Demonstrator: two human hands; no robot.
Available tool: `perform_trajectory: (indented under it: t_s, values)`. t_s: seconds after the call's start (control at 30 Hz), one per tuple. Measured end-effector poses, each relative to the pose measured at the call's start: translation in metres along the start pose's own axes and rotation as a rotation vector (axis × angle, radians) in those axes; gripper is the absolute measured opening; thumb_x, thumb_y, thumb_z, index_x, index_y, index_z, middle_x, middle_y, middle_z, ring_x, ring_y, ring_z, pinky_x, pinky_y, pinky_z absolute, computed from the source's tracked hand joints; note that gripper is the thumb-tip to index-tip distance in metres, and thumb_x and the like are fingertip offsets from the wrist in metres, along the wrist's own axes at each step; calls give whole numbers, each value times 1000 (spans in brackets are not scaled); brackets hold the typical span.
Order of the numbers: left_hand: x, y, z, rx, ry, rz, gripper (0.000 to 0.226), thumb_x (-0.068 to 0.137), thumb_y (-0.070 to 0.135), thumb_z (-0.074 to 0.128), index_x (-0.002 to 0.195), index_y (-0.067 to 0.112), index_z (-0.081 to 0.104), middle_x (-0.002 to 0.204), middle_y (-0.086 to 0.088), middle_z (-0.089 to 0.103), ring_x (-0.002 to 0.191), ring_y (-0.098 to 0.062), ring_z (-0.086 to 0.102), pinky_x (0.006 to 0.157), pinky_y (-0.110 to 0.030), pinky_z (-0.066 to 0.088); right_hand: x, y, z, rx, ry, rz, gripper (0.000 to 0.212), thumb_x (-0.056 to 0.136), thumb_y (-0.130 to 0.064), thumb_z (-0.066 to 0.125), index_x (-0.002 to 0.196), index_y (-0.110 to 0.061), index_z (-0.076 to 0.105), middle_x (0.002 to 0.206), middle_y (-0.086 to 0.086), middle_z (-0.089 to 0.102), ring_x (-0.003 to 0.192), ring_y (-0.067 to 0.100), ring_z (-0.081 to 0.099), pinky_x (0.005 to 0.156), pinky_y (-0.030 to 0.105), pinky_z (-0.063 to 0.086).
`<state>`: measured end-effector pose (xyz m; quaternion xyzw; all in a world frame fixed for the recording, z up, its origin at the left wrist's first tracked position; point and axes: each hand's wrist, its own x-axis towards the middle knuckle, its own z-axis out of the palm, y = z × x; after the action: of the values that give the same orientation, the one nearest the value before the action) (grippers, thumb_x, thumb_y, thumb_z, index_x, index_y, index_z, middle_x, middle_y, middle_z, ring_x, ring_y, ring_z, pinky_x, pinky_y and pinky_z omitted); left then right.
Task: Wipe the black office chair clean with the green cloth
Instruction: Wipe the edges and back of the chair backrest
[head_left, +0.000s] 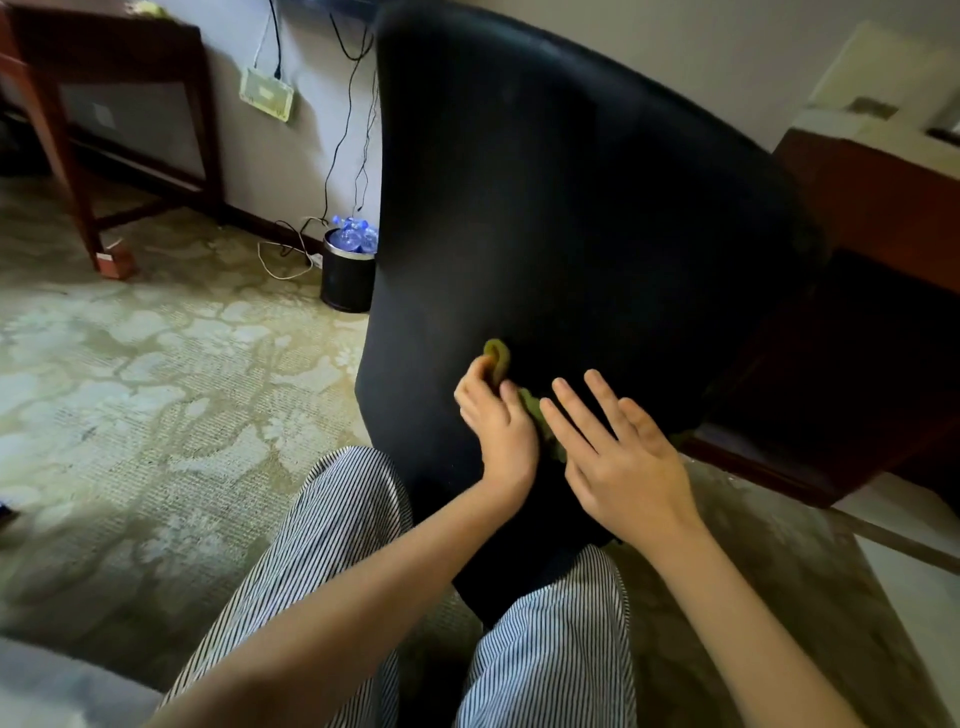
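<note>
The black office chair (561, 182) fills the middle of the view, its tall backrest turned towards me. Low on that backrest my left hand (498, 421) is closed on the green cloth (497, 358), which is bunched against the black surface. A strip of the cloth runs down between both hands. My right hand (618, 457) lies just right of it, fingers spread and flat against the chair, over the cloth's lower part. Most of the cloth is hidden by the hands.
A black waste bin (347, 278) with plastic bottles stands left of the chair by the wall, with cables beside it. A dark wooden table (104, 57) is at the far left, a wooden desk (878, 208) at the right. Patterned carpet (156, 374) covers the floor.
</note>
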<state>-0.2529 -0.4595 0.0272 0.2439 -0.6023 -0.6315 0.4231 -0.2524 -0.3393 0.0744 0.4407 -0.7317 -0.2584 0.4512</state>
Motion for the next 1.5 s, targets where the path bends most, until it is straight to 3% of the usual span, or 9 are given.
perform_trajectory:
  t_s: [0.2,0.37,0.57,0.73,0.8,0.93,1.13,1.33,1.5]
  values:
    - [54,10,-7,-69,48,14,32,93,1,40,125,3,43,125,-16,40,116,-22,36,101,-26,25,-13,3,2,0,54,-25,45,91,-25,41,130,-12,57,141,4,46,133,20,32,116,34,5]
    - [63,-35,-18,20,81,-245,35,96,9,37,130,7,42,131,-20,39,121,-35,39,106,-43,26,-18,-2,2,12,125,4,44,92,-29,43,131,-16,56,143,0,39,133,16,33,116,31,5]
    - [-8,-43,-17,-4,-49,-298,37,97,9,36,134,8,35,135,-14,33,125,-28,33,108,-34,22,-25,-8,3,84,147,86,50,90,-31,42,138,-18,42,149,1,34,138,19,22,116,33,3]
    - [-18,8,-12,-155,-132,70,29,95,6,39,118,24,36,116,14,35,115,-2,33,97,-8,21,-41,-10,5,188,165,93,52,87,-27,46,137,-19,39,145,4,32,137,19,18,115,35,9]
    - [-7,28,-8,-159,-102,213,28,92,9,40,115,25,38,113,17,36,110,2,34,99,-10,24,-48,-10,7,203,187,107,52,86,-25,47,138,-20,39,146,3,32,136,20,21,114,37,13]
    - [-7,25,-6,-62,-131,517,26,89,15,39,114,16,44,119,-5,40,112,-9,34,101,-17,24,-56,-10,10,276,288,234,45,96,-25,38,140,-18,33,149,3,26,141,17,19,116,36,11]
    - [-29,-42,-17,130,-342,953,15,98,19,34,108,15,44,115,-4,35,105,-27,34,99,-31,27,-52,-10,3,364,326,351,43,95,-29,41,135,-16,32,136,11,37,145,14,8,116,36,10]
    - [-12,-70,-28,249,-424,1184,22,101,25,27,105,16,47,110,-9,36,99,-28,40,89,-37,35,-51,-19,-2,411,236,407,50,86,-28,51,131,-9,38,138,13,34,129,30,35,114,37,17]
    - [15,-3,-17,147,-281,1093,23,85,7,41,108,13,43,111,-6,33,101,-29,36,94,-32,28,-50,-23,-5,571,250,456,41,88,-19,48,127,-9,37,138,14,34,129,30,36,112,40,20]
